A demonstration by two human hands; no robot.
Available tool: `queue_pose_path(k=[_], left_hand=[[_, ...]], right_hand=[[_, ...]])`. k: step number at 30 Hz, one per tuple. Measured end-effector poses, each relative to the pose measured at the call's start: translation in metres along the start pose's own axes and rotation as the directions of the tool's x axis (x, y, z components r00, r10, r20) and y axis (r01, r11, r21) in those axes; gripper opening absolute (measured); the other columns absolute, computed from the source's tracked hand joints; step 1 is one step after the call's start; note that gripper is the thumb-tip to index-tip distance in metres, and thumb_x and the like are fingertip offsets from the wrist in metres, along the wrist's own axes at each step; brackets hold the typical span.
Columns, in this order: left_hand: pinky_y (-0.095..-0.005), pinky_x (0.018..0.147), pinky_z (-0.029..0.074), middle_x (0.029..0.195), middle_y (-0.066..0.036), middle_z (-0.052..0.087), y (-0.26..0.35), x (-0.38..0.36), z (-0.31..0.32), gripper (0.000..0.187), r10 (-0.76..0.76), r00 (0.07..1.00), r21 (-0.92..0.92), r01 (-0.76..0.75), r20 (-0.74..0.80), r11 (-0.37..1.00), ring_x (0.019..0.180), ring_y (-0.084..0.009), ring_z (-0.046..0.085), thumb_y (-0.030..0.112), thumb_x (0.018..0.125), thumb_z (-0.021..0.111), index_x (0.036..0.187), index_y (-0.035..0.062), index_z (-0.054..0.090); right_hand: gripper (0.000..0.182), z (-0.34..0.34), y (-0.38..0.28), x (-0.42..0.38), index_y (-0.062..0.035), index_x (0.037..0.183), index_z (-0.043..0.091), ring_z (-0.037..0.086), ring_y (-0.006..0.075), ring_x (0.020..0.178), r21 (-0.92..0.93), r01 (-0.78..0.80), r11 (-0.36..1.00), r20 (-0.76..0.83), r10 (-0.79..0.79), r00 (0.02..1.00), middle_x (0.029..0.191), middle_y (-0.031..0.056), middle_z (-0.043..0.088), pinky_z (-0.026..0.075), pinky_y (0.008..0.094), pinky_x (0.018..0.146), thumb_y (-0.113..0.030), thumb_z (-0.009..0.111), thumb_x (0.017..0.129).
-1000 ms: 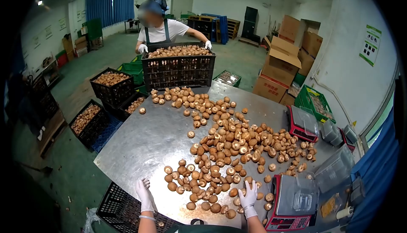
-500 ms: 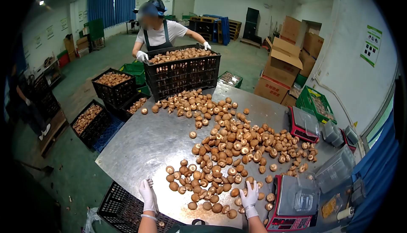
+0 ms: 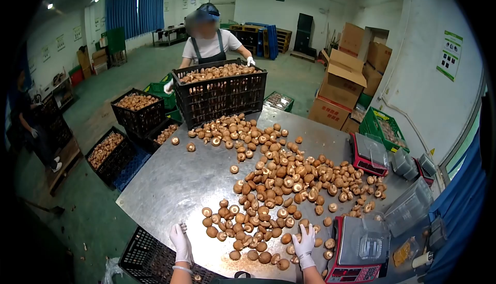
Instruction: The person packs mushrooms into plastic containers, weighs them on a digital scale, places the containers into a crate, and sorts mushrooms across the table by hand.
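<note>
My left hand (image 3: 180,243), in a white glove, is at the near edge of the metal table (image 3: 160,180). Its fingers are loosely bent and slightly apart, with nothing visible in them. Below it, a black plastic crate (image 3: 142,250) stands by the table edge. My right hand (image 3: 305,244), also gloved, lies with fingers spread beside the near end of a pile of brown mushrooms (image 3: 271,180). A few mushrooms touch or lie beside its fingers; the palm side is hidden. Just right of that hand is a red scale (image 3: 356,248) with clear plastic trays (image 3: 371,245) on it.
Across the table, a person (image 3: 212,41) in an apron and gloves is at a full mushroom crate (image 3: 222,95) on the table's far edge. More filled crates (image 3: 135,111) stand at left. A second scale (image 3: 369,152), clear containers (image 3: 411,209) and cardboard boxes (image 3: 341,85) are at right.
The person opposite has shifted right and straightened, and one of their hands has come off the crate's left side. My left hand has moved slightly down; my right hand is nearly still.
</note>
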State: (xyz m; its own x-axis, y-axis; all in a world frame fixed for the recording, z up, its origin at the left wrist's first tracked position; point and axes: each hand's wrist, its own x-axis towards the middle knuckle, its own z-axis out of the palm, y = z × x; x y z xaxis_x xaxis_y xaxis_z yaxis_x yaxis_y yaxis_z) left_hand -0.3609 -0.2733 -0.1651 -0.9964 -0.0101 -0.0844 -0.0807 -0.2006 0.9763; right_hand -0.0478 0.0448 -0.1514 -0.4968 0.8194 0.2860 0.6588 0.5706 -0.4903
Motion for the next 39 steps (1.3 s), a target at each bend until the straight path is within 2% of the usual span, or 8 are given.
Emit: queue_pose_path(k=[10, 26, 31, 39], left_hand=[[-0.0222, 0.067, 0.043, 0.079, -0.005, 0.059, 0.0007, -0.0005, 0.0019, 0.024, 0.008, 1.0, -0.027, -0.008, -0.013, 1.0, 0.071, -0.0094, 0.053, 0.014, 0.098, 0.042, 0.094, -0.0029, 0.059], [-0.0228, 0.066, 0.045, 0.081, -0.006, 0.063, -0.0071, 0.0022, -0.0024, 0.026, 0.028, 0.999, 0.065, -0.026, -0.02, 0.998, 0.07, -0.0099, 0.056, 0.016, 0.098, 0.042, 0.093, -0.0021, 0.06], [-0.0225, 0.065, 0.045, 0.081, -0.006, 0.062, -0.004, 0.0005, -0.0011, 0.025, 0.027, 0.999, 0.063, -0.026, -0.02, 0.998, 0.07, -0.0097, 0.056, 0.015, 0.098, 0.042, 0.093, -0.0019, 0.06], [-0.022, 0.065, 0.044, 0.08, -0.005, 0.062, -0.0076, 0.002, -0.0016, 0.025, 0.047, 0.999, 0.058, -0.046, -0.015, 0.997, 0.069, -0.0091, 0.055, 0.015, 0.098, 0.042, 0.093, -0.001, 0.06]], right_hand=[[0.061, 0.0016, 0.0023, -0.0007, -0.0156, 0.127, 0.054, 0.034, 0.0421, 0.128, -0.015, 0.028, 0.999, -0.023, -0.029, 0.999, 0.141, 0.0198, 0.036, 0.029, 0.0507, 0.105, -0.031, 0.073, 0.071], [0.061, 0.0003, -0.0008, -0.0011, -0.0156, 0.127, 0.054, 0.033, 0.0426, 0.128, -0.001, 0.009, 1.0, -0.024, -0.009, 1.0, 0.141, 0.0193, 0.036, 0.03, 0.0508, 0.104, -0.032, 0.073, 0.071], [0.057, -0.0011, -0.0024, -0.0013, -0.0133, 0.125, 0.055, 0.035, 0.0414, 0.127, -0.032, 0.031, 0.999, -0.036, -0.033, 0.999, 0.14, 0.02, 0.036, 0.028, 0.0491, 0.106, -0.028, 0.073, 0.073], [0.062, 0.0005, 0.0, -0.0008, -0.0148, 0.128, 0.053, 0.033, 0.0427, 0.128, -0.024, 0.011, 1.0, -0.018, -0.012, 1.0, 0.14, 0.02, 0.036, 0.03, 0.0504, 0.105, -0.031, 0.073, 0.072]])
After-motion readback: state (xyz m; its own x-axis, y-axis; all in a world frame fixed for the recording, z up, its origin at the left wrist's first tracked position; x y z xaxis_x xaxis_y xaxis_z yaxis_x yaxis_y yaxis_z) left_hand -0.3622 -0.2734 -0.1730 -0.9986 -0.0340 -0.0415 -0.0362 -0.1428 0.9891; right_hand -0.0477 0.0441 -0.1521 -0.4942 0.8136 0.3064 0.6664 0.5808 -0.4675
